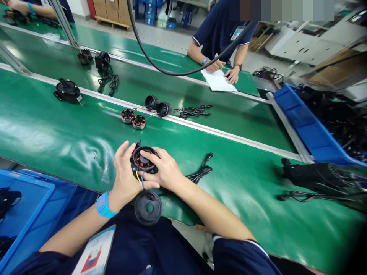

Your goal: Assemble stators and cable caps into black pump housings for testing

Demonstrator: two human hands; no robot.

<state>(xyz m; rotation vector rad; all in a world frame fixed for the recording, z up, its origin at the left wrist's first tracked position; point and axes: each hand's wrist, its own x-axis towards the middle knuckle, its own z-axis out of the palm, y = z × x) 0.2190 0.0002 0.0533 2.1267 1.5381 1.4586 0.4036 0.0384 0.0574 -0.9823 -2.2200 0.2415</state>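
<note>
Here, fingers (149, 156) of the left hand (125, 178) and right hand (168, 170) hold a black housing (138, 165).

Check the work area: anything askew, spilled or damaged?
Nothing looks spilled or damaged. One oddity: the round black cover appears to hang below the left hand, past the green bench, by yellow and blue wires, possibly straining them.

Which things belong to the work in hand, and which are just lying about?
Apparently in the work:
round black plastic housing with copper coils, between left hand and right hand
thin yellow and blue wires
round black plastic cover

Apparently lying about:
squat black plastic unit, left
long black plastic unit, right
</note>
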